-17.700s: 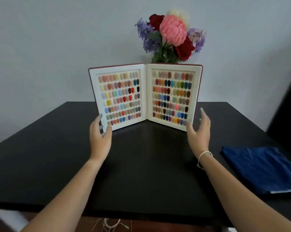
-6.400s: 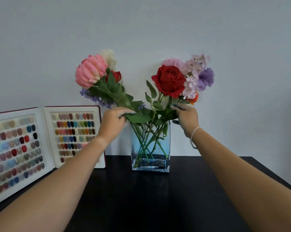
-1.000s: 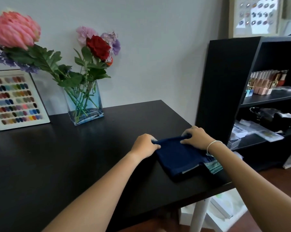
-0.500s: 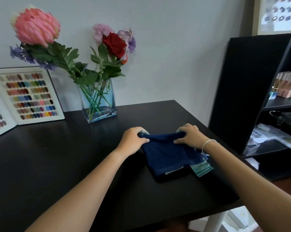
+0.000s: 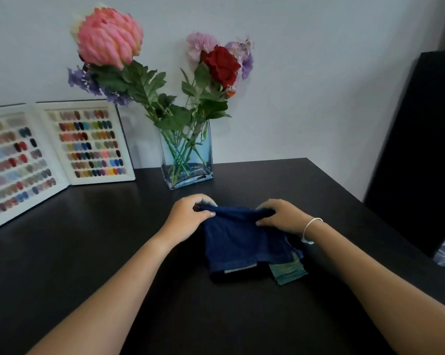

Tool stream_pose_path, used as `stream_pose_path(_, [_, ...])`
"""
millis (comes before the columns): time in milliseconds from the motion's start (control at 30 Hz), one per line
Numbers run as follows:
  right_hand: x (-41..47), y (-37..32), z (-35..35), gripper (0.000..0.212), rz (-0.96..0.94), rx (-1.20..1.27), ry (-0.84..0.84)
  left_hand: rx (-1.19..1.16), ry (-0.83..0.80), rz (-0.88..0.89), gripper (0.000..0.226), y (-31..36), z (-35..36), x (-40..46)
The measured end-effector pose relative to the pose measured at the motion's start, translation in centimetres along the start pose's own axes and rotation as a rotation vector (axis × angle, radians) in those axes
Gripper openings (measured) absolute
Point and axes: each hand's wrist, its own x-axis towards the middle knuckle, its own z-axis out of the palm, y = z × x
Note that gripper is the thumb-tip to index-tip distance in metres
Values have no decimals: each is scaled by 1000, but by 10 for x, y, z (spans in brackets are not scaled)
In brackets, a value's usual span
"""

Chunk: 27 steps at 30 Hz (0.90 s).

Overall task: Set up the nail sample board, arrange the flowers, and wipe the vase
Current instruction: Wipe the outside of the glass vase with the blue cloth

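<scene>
Head view, left hand [image 5: 188, 217], right hand [image 5: 284, 217], grips clamped on cloth [image 5: 239, 242]; now nearer vase [image 5: 188, 156]

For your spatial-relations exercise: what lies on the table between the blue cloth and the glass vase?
Nothing: the head view shows bare black table between the cloth and the vase.

My arms were bare to past the elbow, no sleeves showing. My right wrist wore a thin white cord bracelet [image 5: 310, 228]. My left hand [image 5: 188, 217] carried no rings.
</scene>
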Motion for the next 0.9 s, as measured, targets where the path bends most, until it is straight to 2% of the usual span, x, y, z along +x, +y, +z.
stream_pose_path(100, [18, -7, 6, 22, -12, 67, -17, -28, 42, -15, 20, -15, -10, 9])
stream_pose_path(200, [26, -12, 6, 6, -15, 340, -27, -61, 88, -37, 20, -28, -18, 16])
stream_pose_path(300, [47, -18, 10, 8, -14, 579, -8, -104, 147, -56, 19, -47, -25, 26])
stream_pose_path(367, [63, -23, 14, 10, -26, 641, 47, -126, 196, -65, 17, -56, -28, 34])
stream_pose_path(500, [102, -35, 26, 15, -54, 641, 248, -131, 339, -49, 16, -71, -35, 58])
stream_pose_path(733, [166, -53, 34, 8, -95, 325, 576, -42, 544, 131, 22, -91, -48, 99])
stream_pose_path(900, [201, -71, 30, 9, -124, 339, 774, 4, 669, 246, 20, -91, -57, 129])
